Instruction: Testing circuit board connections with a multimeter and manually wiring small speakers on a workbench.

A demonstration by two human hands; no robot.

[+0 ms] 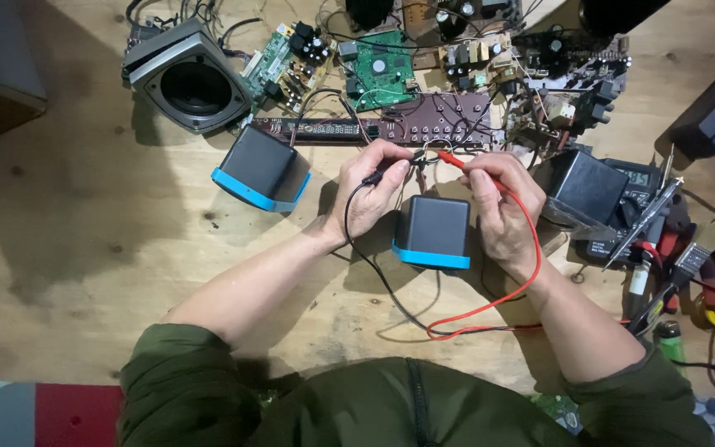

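While both probes meet over the small black speaker on the bench, the left hand has its grip pinched tight on the black probe and the right hand is clamped on the red probe. Testing step, I'd say: both tips need steady contact just beyond the fingertips.

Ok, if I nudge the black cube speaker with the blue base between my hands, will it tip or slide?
The black cube speaker with the blue base looks squat and flat-bottomed, so probably slides rather than tips. It likely feels light. Its thin wire may tug it back.
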